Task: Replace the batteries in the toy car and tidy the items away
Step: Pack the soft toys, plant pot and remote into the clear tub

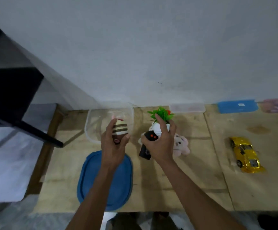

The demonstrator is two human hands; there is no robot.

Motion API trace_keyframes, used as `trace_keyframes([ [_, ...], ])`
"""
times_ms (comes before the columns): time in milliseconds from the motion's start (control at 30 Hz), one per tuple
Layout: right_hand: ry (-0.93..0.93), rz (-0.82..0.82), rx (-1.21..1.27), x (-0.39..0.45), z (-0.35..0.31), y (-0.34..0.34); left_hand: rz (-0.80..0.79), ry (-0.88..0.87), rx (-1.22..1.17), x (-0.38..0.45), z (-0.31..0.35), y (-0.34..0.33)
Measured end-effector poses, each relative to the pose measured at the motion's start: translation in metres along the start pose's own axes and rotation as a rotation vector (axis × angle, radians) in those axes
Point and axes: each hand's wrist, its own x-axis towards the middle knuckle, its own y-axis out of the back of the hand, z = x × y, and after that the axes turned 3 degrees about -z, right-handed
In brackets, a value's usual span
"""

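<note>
Fingers (109,128) of the left hand (112,146) are curled around a striped toy (120,129), held over a clear tub (91,130). A black remote (147,145) is gripped by the right hand (162,143), perhaps with a white pot (158,128) too. The yellow car (245,154) is left well to the right on the counter (201,171), apart from a blue lid (88,180).

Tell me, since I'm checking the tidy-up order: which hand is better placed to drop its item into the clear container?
Left. The left hand holds the striped toy right at the clear container. The right hand, beside the plant, holds the black remote, farther from it.
</note>
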Motion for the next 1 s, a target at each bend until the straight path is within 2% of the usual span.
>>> trace_keyframes([
  [133,0.054,-0.091,-0.004,0.032,-0.029,-0.044,0.042,0.059,0.073,0.040,-0.018,0.040],
  [233,0.057,-0.152,-0.069,0.052,-0.037,-0.076,-0.009,0.081,0.101,0.070,-0.044,0.063],
  [333,0.035,-0.200,-0.124,0.071,-0.037,-0.109,-0.055,0.176,0.091,0.097,-0.072,0.075],
  [467,0.043,-0.308,-0.230,0.092,-0.026,-0.148,-0.125,0.222,0.083,0.123,-0.102,0.074],
  [600,0.014,-0.413,-0.449,0.100,-0.014,-0.170,-0.187,0.264,0.191,0.137,-0.129,0.070],
  [800,-0.015,-0.547,-0.694,0.104,-0.013,-0.187,-0.338,0.440,0.551,0.148,-0.144,0.050],
  [900,-0.061,-0.627,-0.741,0.107,-0.011,-0.192,-0.407,0.520,0.560,0.146,-0.145,0.046],
  [1000,-0.103,-0.676,-0.743,0.109,-0.015,-0.190,-0.421,0.521,0.541,0.143,-0.143,0.047],
])
